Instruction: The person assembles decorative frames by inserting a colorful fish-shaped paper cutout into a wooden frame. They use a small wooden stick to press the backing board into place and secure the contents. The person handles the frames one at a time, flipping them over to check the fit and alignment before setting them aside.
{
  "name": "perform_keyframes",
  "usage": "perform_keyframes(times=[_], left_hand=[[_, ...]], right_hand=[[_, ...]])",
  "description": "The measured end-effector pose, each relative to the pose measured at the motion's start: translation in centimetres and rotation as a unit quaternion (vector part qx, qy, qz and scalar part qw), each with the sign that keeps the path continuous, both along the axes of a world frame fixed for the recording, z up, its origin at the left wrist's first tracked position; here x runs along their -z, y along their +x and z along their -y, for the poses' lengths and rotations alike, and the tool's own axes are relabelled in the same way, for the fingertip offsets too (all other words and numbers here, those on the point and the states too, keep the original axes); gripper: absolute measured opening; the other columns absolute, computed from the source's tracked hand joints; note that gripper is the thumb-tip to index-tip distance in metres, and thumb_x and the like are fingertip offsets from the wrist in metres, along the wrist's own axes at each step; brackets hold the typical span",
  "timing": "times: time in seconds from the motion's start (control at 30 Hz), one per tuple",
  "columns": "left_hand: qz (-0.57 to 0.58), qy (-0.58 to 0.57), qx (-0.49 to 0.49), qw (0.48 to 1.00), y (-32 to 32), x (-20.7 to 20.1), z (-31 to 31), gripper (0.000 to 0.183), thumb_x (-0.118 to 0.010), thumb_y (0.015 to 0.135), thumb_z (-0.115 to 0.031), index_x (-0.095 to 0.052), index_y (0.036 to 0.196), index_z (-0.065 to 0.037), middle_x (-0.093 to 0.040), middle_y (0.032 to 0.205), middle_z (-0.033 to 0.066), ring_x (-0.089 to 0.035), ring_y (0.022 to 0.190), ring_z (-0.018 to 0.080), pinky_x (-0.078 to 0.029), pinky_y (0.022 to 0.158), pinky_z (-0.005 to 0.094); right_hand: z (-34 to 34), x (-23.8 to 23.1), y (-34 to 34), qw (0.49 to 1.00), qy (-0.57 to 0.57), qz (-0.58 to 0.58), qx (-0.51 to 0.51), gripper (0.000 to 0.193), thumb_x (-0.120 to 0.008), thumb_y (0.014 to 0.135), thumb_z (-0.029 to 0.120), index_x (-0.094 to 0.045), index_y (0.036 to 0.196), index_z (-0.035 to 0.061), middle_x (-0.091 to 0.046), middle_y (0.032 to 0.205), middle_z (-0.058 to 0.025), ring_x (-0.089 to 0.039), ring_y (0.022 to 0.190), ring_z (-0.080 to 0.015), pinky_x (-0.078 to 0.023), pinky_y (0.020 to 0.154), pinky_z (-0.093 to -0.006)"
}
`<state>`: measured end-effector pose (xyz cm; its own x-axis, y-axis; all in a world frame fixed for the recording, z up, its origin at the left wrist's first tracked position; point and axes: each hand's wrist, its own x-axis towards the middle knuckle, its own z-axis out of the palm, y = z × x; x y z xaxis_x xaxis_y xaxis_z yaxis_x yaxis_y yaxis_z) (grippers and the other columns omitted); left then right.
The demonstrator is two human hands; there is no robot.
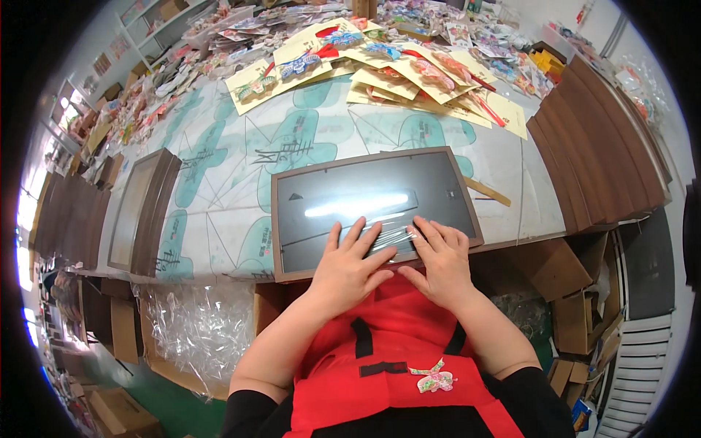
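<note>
A brown picture frame (365, 169) lies at the table's front edge, its black back panel facing up. A clear, shiny film (391, 239) shows wrinkles on the panel near the front, between my hands. My left hand (349, 264) rests on the panel with its fingers spread. My right hand (442, 259) lies at the front right part of the frame, fingers stretched over the wrinkled film and thumb toward the front edge. Neither hand grips the frame. A bright light reflects off the panel.
Stacked brown frames stand at the right (599, 146) and left (142, 212). Cream cards with colourful ornaments (299, 66) lie at the back. A flat wooden strip (488, 191) sits beside the frame. Below the table are a box of crumpled clear plastic (197, 328) and cardboard boxes (551, 270).
</note>
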<state>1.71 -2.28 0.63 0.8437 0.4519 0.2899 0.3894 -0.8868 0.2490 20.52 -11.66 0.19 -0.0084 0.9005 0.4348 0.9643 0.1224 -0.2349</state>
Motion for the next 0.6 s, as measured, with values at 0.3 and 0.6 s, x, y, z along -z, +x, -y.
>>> perform_keyframes(times=[0.3,0.6], left_hand=[[-0.062,0.034,0.011,0.997,2.5,-0.4,-0.1,0.052,-0.053,0.088,-0.036,-0.044,0.134,-0.012,-0.04,0.141,0.0112,-0.033,0.131,0.0365,-0.022,0.106,0.0575],[-0.061,0.022,0.016,0.998,2.5,-0.4,0.0,0.053,-0.053,0.088,-0.037,-0.045,0.133,-0.011,-0.038,0.142,0.0122,-0.032,0.132,0.0365,-0.021,0.107,0.0571]], right_hand=[[-0.5,0.8,3.5,0.986,0.078,-0.115,0.096,0.035,-0.068,0.072,0.016,-0.058,0.103,0.0021,-0.054,0.124,-0.0168,-0.05,0.11,-0.0355,-0.039,0.092,-0.0447],[-0.8,2.5,7.4,0.955,0.094,-0.234,0.153,0.017,-0.065,0.08,0.013,-0.067,0.091,0.0016,-0.065,0.106,-0.0164,-0.065,0.09,-0.0313,-0.051,0.079,-0.0354]])
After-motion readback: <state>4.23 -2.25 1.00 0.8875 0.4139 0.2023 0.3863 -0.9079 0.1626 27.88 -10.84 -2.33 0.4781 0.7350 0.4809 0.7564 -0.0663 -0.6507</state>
